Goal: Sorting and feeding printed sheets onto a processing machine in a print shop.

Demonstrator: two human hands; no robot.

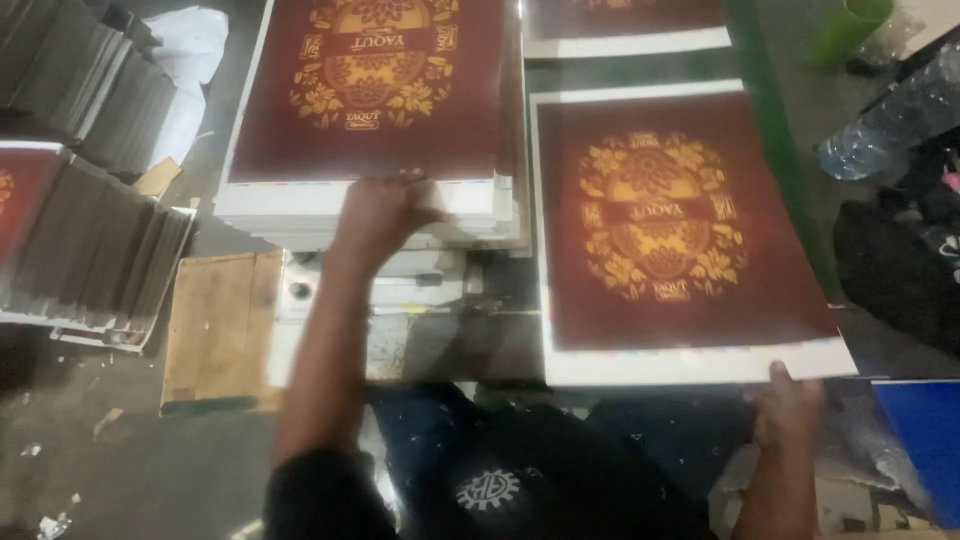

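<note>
Head view: the left hand (pixel 380 215) lay flat on a stack (pixel 365 205) of maroon sheets. The right hand (pixel 785 405) pinched a loose sheet (pixel 680 230) by its near edge.

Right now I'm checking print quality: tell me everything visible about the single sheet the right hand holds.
The printed sheet is large, glossy-looking paper: dark maroon field, gold floral ornament in the middle, white margins with a faint colour strip along the near edge. It lies flat and slightly skewed beside the stack of sheets. The right hand grips its near right corner.

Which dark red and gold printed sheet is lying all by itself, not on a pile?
The dark red and gold printed sheet on the right, whose near edge the right hand holds. The other tops a thick white stack.
</note>
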